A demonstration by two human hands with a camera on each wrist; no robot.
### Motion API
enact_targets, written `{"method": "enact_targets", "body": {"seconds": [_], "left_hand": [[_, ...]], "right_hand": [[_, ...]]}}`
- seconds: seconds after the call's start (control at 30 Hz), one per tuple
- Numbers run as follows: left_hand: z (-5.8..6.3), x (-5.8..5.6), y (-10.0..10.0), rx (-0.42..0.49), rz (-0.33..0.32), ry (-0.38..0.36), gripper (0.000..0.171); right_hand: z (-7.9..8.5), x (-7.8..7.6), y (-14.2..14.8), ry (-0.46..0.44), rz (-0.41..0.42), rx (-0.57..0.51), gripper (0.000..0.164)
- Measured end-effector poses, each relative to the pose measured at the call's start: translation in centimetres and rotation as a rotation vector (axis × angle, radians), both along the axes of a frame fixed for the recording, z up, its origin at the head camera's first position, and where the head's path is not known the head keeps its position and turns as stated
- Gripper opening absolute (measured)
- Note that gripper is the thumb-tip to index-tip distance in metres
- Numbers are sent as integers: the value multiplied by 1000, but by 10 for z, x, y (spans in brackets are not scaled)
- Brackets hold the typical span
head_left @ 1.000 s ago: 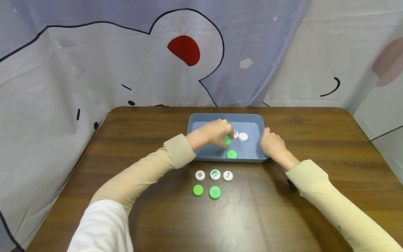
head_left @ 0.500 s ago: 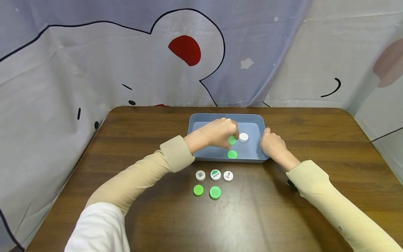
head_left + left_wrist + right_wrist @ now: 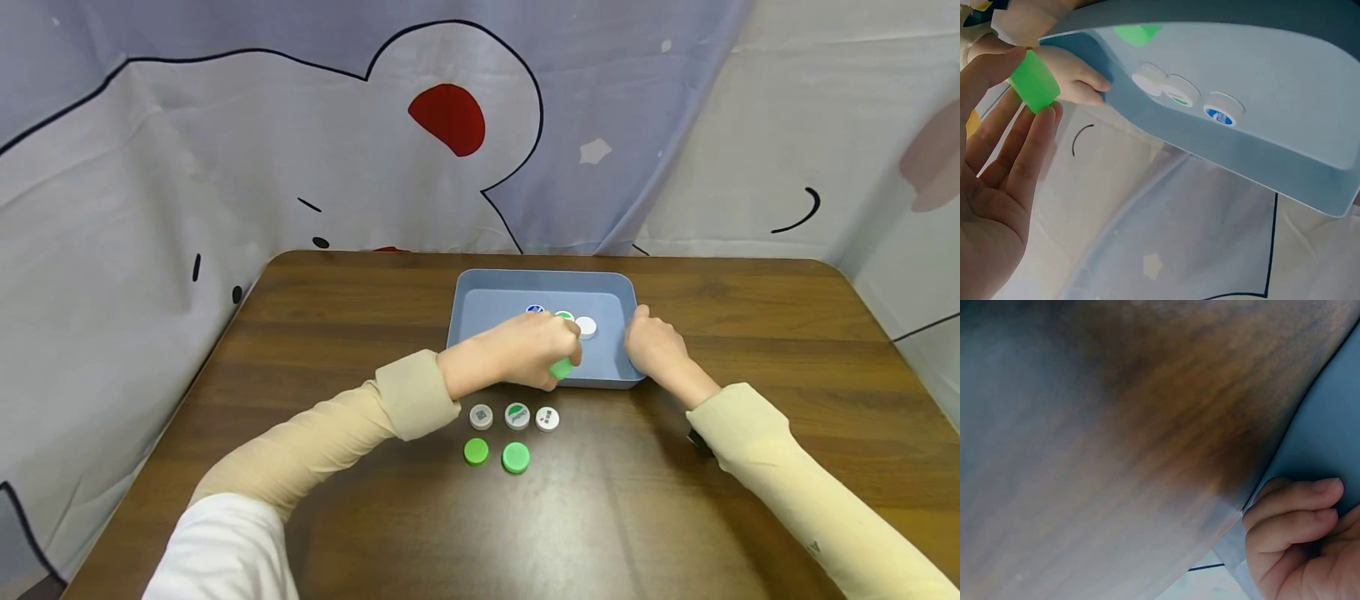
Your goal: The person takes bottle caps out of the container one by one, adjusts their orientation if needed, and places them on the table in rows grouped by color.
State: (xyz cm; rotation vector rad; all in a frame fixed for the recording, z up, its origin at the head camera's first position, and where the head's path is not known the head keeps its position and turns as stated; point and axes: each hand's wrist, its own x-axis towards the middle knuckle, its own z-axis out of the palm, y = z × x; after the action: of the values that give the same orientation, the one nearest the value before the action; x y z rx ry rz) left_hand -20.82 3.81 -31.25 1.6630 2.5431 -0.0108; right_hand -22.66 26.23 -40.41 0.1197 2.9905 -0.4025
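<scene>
My left hand pinches a green bottle cap between thumb and fingertips, over the near side of a blue-grey tray. My right hand, its fingers curled, holds the tray at its right edge; its fingers lie against the tray's outer wall in the right wrist view. Inside the tray sit a plain white cap, a white cap with a green mark and one with a blue print. Another green cap in the tray is hidden behind my left hand in the head view.
In front of the tray, three printed white caps stand in a row on the brown wooden table. Nearer to me lie a yellowish-green cap and a mint-green cap. A patterned curtain hangs behind the table.
My left hand, with the green cap in its fingers, has moved right and then toward the tray's near edge, uncovering the blue-printed cap. My right hand stays at the tray's edge.
</scene>
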Motion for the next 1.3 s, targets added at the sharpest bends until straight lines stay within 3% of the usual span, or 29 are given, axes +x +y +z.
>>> {"method": "enact_targets", "body": {"seconds": [0.3,0.6,0.97,1.3], "left_hand": [[-9,14,-1,1,-74,61,19],[-19,26,-1,-31,-79,32,23],[-33,40,-2,-75,-145,35,15],[-45,50,-2,-139,-155,23,28]], "right_hand": [[2,-1,1,-6,5,4,29],[1,-1,0,-13,2,4,30],[1,0,-1,-15,5,0,30],[2,0,-1,-27,-5,-14,31]]}}
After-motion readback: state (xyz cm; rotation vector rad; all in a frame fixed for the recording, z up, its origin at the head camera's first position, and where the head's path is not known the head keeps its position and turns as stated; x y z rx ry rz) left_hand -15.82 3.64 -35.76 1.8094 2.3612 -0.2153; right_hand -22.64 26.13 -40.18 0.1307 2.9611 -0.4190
